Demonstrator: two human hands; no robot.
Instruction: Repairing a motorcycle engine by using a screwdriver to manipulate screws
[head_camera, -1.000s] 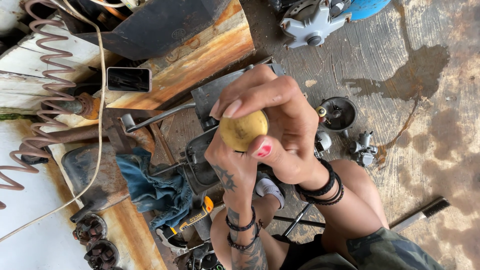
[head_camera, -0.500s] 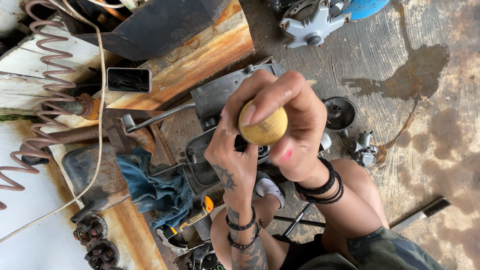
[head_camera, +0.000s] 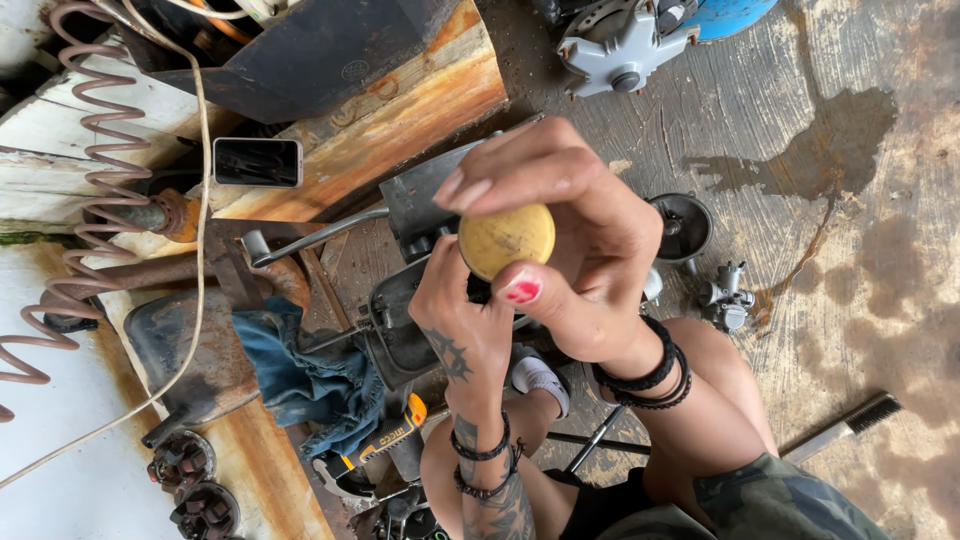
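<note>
Workshop floor, stained concrete (head_camera: 860, 250), seen from above; person seated, knees at lower centre. Centre of frame: a yellow knob (head_camera: 506, 240), round and smooth, likely the handle end of a tool whose shaft is hidden below it. Right hand (head_camera: 580, 260) is cupped over the knob from the upper right, fingers curled round it, thumb w/ red nail pressed under its lower edge. Left hand (head_camera: 462, 320) is closed around whatever sits just beneath the knob; what it clamps can't be told.

Handling, as judged: knob looks hard, stiff and light, a bit slippery if oily; best taken in the palm w/ fingers wrapped round the sides, as here.

Outward: under the hands, a dark metal housing (head_camera: 400, 340) and a grey block (head_camera: 425, 200) w/ a bent rod (head_camera: 315, 240) running left. Blue rag (head_camera: 305, 370) at lower left of the hands; orange-black tool (head_camera: 385, 435) below it. Phone (head_camera: 257, 162) on a rusty plank (head_camera: 400, 120), upper left. Coiled hose (head_camera: 85, 200) at far left. Grey casting (head_camera: 625, 45) at top. Dark cup (head_camera: 688, 225) and carburettor (head_camera: 728, 298) right of the hands. Brush (head_camera: 845, 428) at lower right.
</note>
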